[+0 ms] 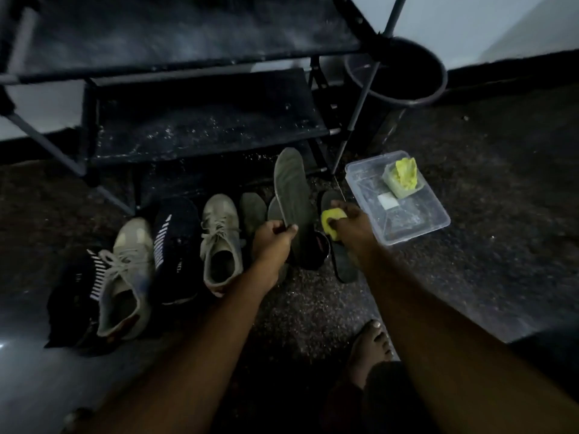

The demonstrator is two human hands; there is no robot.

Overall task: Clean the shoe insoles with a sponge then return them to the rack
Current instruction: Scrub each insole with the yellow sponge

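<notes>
My left hand grips the heel end of a grey insole and holds it upright, toe pointing toward the black shoe rack. To the right of that insole, my right hand holds a yellow sponge. The sponge is above a dark insole that lies on the floor. Two more grey insoles lie on the floor behind my left hand, partly hidden by it.
Two beige sneakers and two black sneakers stand in a row on the left. A clear plastic tub holding a yellow cloth sits to the right. A black bucket stands behind it. My bare foot rests nearby.
</notes>
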